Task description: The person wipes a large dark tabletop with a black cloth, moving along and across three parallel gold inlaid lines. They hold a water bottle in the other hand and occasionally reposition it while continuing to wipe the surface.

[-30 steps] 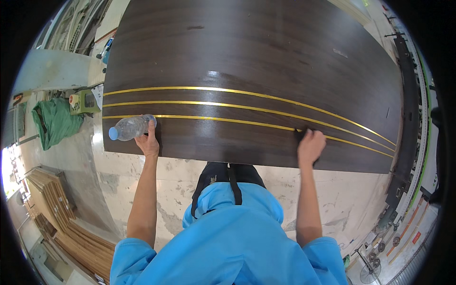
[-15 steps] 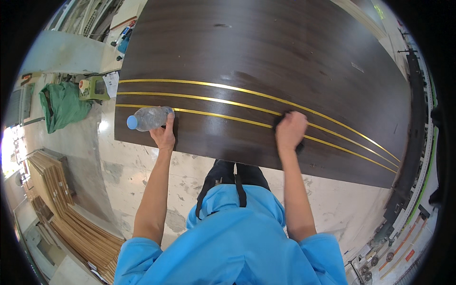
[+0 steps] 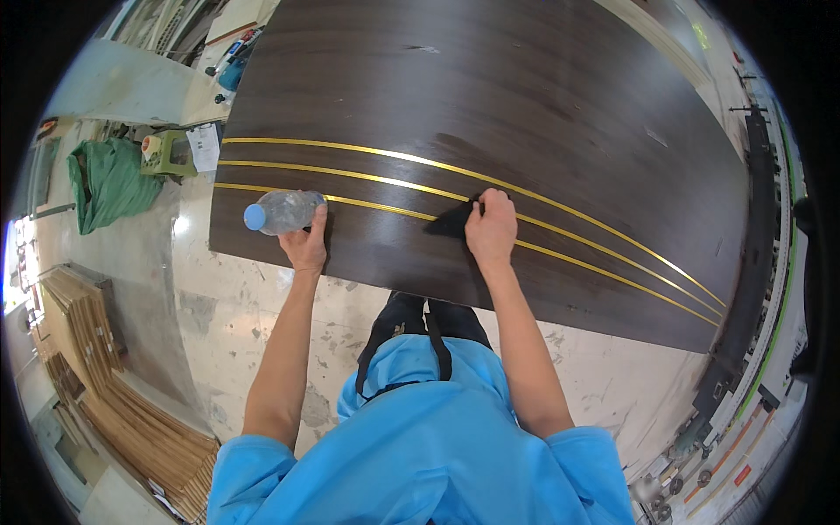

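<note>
A large dark brown panel (image 3: pixel 420 96) lies before me, crossed near its close edge by three gold strips (image 3: pixel 385 179). My left hand (image 3: pixel 306 245) is closed around a clear plastic bottle (image 3: pixel 291 213), tilted on its side with its blue cap to the left. The bottle is over the lowest strip at the panel's left part. Right of the middle, my right hand (image 3: pixel 493 229) grips a black cloth (image 3: pixel 450 220) at the strips. Part of the cloth spreads out to the left of the fingers; the rest is hidden by the hand.
A green bag (image 3: pixel 114 185) and a green box-like thing (image 3: pixel 171 155) are left of the panel, beside a sheet of paper (image 3: pixel 204 147). Stacked brown boards (image 3: pixel 131 411) stand at the lower left. A dark rail (image 3: pixel 744 236) runs along the right side.
My right hand has moved left along the strips with the black cloth, which now shows more plainly. The left hand and bottle have shifted only slightly.
</note>
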A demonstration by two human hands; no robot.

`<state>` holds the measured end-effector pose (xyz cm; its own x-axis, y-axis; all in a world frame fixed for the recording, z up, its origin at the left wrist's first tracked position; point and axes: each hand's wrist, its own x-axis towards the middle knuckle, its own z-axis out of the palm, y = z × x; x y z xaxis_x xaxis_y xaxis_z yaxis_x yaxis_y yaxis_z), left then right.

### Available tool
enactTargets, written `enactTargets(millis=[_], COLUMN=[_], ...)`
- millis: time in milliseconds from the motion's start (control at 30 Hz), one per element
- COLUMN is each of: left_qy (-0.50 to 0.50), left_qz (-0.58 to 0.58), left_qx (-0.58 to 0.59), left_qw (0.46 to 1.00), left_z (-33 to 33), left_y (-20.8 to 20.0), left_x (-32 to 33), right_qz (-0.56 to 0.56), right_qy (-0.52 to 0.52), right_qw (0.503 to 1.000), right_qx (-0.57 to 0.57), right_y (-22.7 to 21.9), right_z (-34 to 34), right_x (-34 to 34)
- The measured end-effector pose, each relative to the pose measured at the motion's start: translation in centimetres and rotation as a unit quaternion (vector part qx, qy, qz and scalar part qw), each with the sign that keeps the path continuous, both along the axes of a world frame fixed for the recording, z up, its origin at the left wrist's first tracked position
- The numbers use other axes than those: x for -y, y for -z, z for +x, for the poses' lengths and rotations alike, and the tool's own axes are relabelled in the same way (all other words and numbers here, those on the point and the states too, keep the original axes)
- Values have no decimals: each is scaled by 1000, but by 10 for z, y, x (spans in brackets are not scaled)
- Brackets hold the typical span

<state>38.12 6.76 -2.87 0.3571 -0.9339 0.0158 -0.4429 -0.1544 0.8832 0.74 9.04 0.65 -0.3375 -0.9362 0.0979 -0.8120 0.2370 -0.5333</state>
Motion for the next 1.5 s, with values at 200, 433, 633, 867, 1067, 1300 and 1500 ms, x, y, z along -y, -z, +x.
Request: enactTargets(millis=[200, 433, 633, 867, 1067, 1300, 1500], left_qy=[0, 2, 24, -2, 8, 26, 27], left_qz=[-43, -69, -47, -57, -59, -55, -55], left_qx=[41, 13, 53, -14, -86, -63, -57], left_qw=[998, 998, 997, 998, 995, 996, 996], left_z=[-4, -8, -6, -8, -7, -5, -6], left_y=[-7, -17, -18, -15, -12, -13, -16], left_x=[1, 1, 1, -1, -1, -1, 1], right_qz=[128, 160, 228, 263, 237, 208, 236], right_qy=[113, -6, -20, 5, -20, -93, -20], right_qw=[984, 987, 973, 964, 971, 972, 972], right_qx=[53, 22, 40, 41, 16, 55, -2], right_y=[-12, -17, -26, -13, -27, -38, -34], right_z=[-30, -40, -55, -67, -66, -44, -61], right_x=[2, 21, 29, 33, 32, 37, 27])
